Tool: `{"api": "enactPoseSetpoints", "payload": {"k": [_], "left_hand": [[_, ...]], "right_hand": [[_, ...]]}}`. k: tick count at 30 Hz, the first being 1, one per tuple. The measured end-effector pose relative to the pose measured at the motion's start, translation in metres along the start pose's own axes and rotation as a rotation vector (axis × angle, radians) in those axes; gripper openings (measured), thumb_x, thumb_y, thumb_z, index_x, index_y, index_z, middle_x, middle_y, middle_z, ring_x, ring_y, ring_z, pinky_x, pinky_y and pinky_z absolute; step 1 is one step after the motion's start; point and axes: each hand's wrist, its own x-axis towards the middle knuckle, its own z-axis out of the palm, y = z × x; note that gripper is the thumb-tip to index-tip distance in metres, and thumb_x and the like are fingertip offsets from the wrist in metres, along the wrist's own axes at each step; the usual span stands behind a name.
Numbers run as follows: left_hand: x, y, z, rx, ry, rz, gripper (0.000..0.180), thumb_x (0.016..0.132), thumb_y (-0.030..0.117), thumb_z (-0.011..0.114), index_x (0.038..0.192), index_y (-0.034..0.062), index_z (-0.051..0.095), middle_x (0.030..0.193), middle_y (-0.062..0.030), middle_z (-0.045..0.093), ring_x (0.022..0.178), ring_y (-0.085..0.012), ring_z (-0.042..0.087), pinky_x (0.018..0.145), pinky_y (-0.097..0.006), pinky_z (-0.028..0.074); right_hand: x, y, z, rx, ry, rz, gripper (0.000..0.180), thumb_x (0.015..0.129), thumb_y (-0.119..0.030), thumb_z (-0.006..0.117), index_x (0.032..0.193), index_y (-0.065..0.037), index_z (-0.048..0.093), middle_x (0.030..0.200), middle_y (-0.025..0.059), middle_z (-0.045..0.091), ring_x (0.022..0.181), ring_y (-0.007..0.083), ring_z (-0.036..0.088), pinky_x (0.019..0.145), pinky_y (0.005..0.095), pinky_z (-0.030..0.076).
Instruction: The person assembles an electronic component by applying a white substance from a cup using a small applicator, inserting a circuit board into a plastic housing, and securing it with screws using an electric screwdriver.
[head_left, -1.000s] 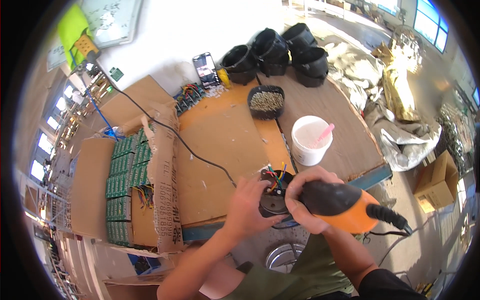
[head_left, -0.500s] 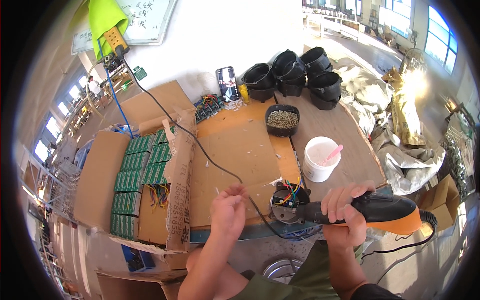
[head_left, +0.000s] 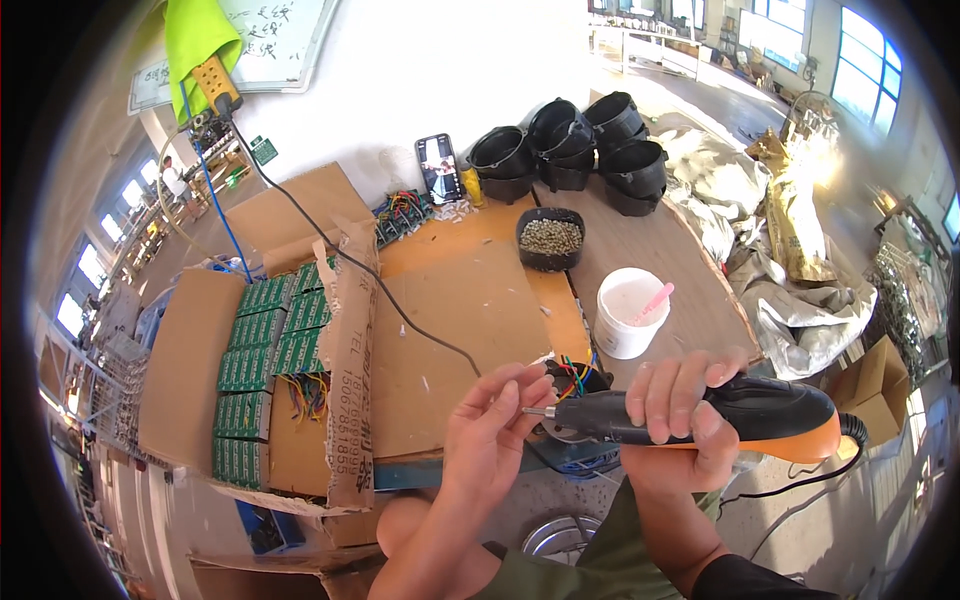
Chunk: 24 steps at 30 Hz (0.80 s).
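Note:
My right hand (head_left: 685,405) is wrapped round a black and orange electric screwdriver (head_left: 790,412), held level with its metal bit pointing left. Thumb and fingertips of my left hand (head_left: 490,430) are pinched together right at the bit's tip. Whatever they hold there is too small to make out. Behind the tool, at the table's front edge, sits a round black housing (head_left: 597,381) with coloured wires (head_left: 572,372) sticking up from it. The screwdriver and my left hand hide much of it.
Left, an open carton (head_left: 350,400) holds green boxes (head_left: 250,360). A black cable (head_left: 400,310) crosses the cardboard sheet (head_left: 455,300). Behind the housing stand a white tub (head_left: 612,335), a black bowl of small metal parts (head_left: 552,240), stacked black housings (head_left: 565,140) and a phone (head_left: 437,165).
My left hand has moved right to the screwdriver's tip. The screwdriver has shifted slightly left in my right hand, and its bit now shows in front of the housing. The view has shifted slightly.

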Motion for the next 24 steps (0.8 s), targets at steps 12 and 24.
{"api": "enactPoseSetpoints", "payload": {"k": [12,24], "left_hand": [[-0.003,0.003,-0.004,0.025,-0.073,-0.011,0.019,0.097,0.004,0.058,0.115,0.0003,0.062,0.118,-0.0179,0.066,0.108,-0.025,0.066,0.09,-0.033,0.056],[-0.002,-0.001,0.007,0.034,-0.14,0.049,0.034,0.095,0.006,0.06,0.128,0.0019,0.052,0.131,-0.0191,0.059,0.125,-0.0266,0.056,0.109,-0.039,0.043]], "right_hand": [[-0.002,0.005,-0.005,0.009,-0.017,0.016,0.026,0.085,-0.007,0.056,0.107,-0.01,0.042,0.072,0.0036,0.049,0.06,0.0165,0.05,0.063,0.0354,0.044],[0.001,0.004,-0.02,0.046,-0.093,-0.012,0.026,0.088,-0.008,0.06,0.107,-0.01,0.043,0.073,0.003,0.05,0.061,0.0176,0.051,0.063,0.034,0.044]]}}
